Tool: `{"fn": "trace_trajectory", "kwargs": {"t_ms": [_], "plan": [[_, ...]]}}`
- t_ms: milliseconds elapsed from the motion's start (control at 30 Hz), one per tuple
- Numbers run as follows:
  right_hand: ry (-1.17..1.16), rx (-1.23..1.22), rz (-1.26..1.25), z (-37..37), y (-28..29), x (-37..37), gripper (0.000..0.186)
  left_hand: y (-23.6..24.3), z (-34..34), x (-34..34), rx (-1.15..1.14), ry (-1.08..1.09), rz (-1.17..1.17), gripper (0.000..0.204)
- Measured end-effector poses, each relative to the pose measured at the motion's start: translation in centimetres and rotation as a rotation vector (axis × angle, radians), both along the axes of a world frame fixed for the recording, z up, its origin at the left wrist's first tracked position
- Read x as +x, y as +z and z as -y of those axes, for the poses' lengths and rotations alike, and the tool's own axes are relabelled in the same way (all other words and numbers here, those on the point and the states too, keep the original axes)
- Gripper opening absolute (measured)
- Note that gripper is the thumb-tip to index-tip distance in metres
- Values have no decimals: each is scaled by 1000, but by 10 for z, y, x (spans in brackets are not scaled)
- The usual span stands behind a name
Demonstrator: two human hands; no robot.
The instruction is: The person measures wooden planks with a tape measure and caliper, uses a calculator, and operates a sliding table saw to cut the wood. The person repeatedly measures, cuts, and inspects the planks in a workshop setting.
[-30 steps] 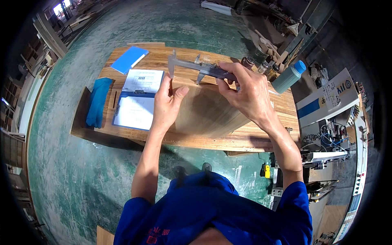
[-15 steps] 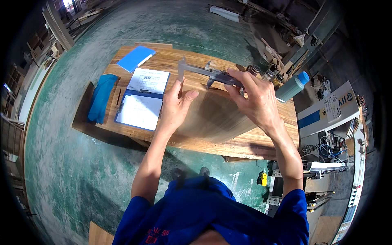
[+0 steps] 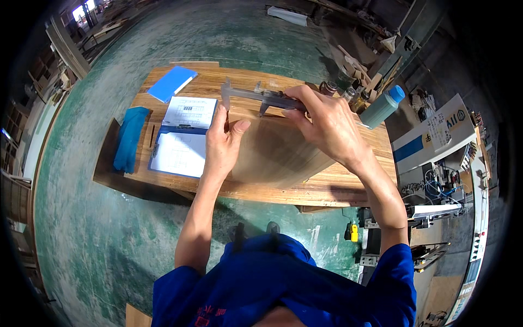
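Note:
A grey metal caliper [image 3: 248, 94] is held level above the wooden table, its jaws pointing toward me. My right hand [image 3: 332, 128] is closed round its right end, thumb and fingers on the body near the sliding part. At the left end, the raised fingers of my left hand [image 3: 222, 143] meet the fixed jaw, while the thumb stands apart from them. Whether those fingers bear on the jaw or only lie behind it is hard to see. Below the caliper, a blurred brown patch covers part of the tabletop; I cannot make out what it is.
On the table [image 3: 261, 188], left of my hands, lie an open blue folder with drawings [image 3: 180, 152], a blue book [image 3: 172, 84] and blue cloth [image 3: 131, 139]. A green bottle with blue cap [image 3: 381, 109] and several small jars stand at the back right. Machinery flanks the right side.
The view has shifted slightly, so the table and hands sit a little further left. The caliper stays in my right hand, with my left fingers still at its jaw.

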State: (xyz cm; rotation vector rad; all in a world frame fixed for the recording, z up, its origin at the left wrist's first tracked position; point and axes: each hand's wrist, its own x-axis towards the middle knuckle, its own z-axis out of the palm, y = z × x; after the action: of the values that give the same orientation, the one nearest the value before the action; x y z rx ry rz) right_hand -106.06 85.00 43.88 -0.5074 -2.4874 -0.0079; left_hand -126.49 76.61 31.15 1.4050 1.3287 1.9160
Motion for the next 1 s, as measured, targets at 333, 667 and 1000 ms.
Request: {"fn": "trace_trajectory", "kwargs": {"t_ms": [333, 667, 1000], "plan": [[-66, -52, 60, 7, 7, -14, 22, -2, -1, -4, -17, -6, -29, 57], [-57, -100, 16, 4, 1, -16, 24, -1, 5, -1, -11, 12, 1, 58], [-98, -95, -276, -3, 34, 22, 22, -24, -4, -3, -50, 127, -47, 72]]}}
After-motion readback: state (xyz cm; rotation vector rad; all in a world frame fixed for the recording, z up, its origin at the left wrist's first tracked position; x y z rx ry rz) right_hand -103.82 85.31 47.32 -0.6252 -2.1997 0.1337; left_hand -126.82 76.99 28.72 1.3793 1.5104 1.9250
